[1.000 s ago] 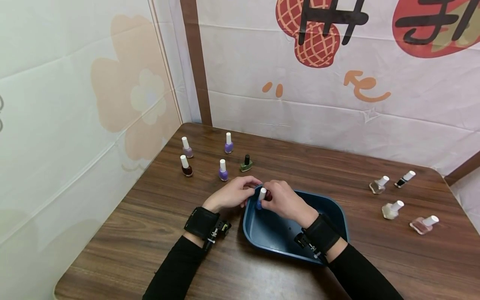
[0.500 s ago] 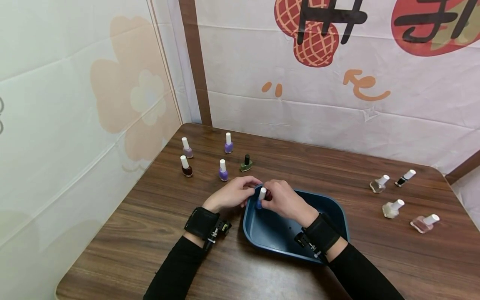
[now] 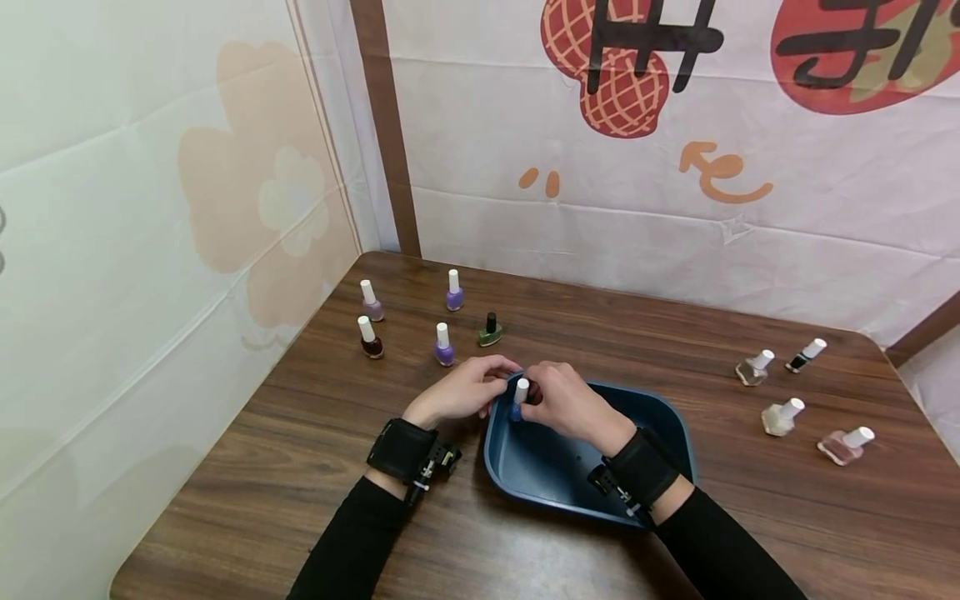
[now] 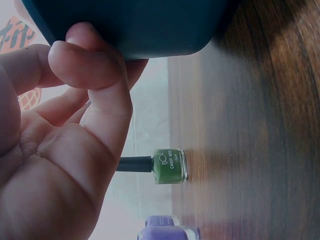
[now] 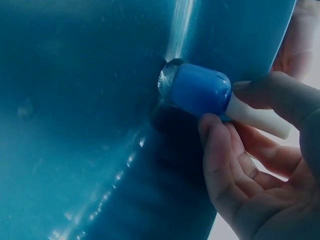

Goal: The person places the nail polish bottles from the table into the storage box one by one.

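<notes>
Far-left pair: on the brown wood-grain worktop (image 3: 285,475), a pale lilac glass bottle (image 3: 374,311) with a white cap, and nearer the person a dark brown glass bottle (image 3: 372,346), also white-capped.
Purple and green: a vivid purple glass bottle (image 3: 444,355), a second purple bottle (image 3: 454,299) behind it, then a squat green glass bottle (image 3: 490,337) with a black cap; all well apart from the step in hand.
Left hand: the left hand (image 3: 459,388) pinches the rim at the far left corner of the rounded, dark blue plastic tray (image 3: 540,471). A good brace, I'd say; a light, steady hold should keep the tray from sliding without bending its wall.
Tray corner: the blue glass nail polish bottle (image 5: 200,90) with a white cap is inside here, base down where walls and floor meet, leaning slightly from where I stand.
Right hand: the right hand (image 3: 568,405) pinches that bottle around its neck, fingertips on both cap and glass. Best, to my mind, to feel the base sit flat before easing the grip, then part the fingers evenly; a sideways brush on the tall cap could tip it.
Far-right group: a clear greyish bottle (image 3: 750,372), a cream bottle (image 3: 777,420), a slim black bottle (image 3: 798,362) and a dusty pink bottle (image 3: 840,448), all white-capped, beyond the tray.
</notes>
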`<state>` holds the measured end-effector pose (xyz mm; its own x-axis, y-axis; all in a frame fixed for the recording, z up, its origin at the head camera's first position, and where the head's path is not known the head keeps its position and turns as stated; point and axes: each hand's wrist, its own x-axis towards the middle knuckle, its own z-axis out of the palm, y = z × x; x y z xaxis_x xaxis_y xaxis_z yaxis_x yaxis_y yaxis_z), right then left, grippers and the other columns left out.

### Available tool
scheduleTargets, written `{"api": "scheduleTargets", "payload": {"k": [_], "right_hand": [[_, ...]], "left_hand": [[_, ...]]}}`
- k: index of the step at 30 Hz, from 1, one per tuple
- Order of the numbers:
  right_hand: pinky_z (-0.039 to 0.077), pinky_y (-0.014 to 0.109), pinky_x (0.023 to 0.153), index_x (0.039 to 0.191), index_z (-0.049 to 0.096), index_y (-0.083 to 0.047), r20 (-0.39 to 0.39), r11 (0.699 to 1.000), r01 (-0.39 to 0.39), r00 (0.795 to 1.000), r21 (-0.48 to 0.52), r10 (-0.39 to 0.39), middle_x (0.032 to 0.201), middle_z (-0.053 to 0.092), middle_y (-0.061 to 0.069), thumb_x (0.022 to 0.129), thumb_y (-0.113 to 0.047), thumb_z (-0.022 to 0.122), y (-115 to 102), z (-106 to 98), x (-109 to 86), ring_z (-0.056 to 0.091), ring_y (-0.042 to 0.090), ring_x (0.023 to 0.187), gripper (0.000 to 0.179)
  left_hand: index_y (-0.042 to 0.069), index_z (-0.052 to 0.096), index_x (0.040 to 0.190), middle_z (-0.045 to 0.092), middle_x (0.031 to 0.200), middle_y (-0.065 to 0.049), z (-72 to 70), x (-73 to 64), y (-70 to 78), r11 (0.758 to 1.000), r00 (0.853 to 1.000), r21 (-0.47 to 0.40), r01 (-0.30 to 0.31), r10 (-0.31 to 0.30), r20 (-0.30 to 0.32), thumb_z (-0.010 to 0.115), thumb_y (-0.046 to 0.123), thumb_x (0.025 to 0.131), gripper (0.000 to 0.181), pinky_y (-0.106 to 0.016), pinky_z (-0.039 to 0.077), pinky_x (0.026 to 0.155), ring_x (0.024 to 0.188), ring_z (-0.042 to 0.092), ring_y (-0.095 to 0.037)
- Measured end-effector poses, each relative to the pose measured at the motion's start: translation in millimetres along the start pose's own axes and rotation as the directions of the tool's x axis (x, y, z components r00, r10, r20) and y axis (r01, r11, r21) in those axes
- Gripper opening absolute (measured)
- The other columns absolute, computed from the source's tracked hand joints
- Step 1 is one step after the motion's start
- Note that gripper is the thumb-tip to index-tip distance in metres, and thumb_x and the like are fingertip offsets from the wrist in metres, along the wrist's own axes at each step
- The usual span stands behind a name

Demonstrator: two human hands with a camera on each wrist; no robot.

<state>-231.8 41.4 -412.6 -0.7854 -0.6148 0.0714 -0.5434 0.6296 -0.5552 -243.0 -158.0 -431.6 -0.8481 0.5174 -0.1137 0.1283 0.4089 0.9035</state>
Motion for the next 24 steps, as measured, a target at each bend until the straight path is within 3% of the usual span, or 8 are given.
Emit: {"api": "scheduleTargets", "payload": {"k": [11,24], "right_hand": [[0.046,0.020,0.060,0.092,0.066,-0.006,0.056,1.000,0.006,0.998,-0.016,-0.005,0.086,0.064,0.008,0.082,-0.014,0.071,1,-9,-1.2,0.053,0.008,0.069,0.014],[0.054,0.025,0.072,0.105,0.067,-0.002,0.036,0.999,-0.036,0.999,0.004,0.035,0.093,0.069,0.007,0.085,-0.021,0.070,-4,-33,-13.1,0.063,0.010,0.080,0.028]], "left_hand": [[0.006,0.054,0.130,0.065,0.108,-0.014,0.9,1.0,-1.5,1.000,1.000,0.018,-0.014,0.014,-0.002,0.044,0.009,0.098,0.034,-0.029,0.046,0.053,0.055,0.050,-0.014],[0.006,0.054,0.131,0.065,0.106,-0.017,1.1,2.7,-3.8,1.000,1.000,0.020,-0.011,0.011,0.003,0.044,0.009,0.098,0.035,-0.027,0.045,0.052,0.055,0.051,-0.014]]}}
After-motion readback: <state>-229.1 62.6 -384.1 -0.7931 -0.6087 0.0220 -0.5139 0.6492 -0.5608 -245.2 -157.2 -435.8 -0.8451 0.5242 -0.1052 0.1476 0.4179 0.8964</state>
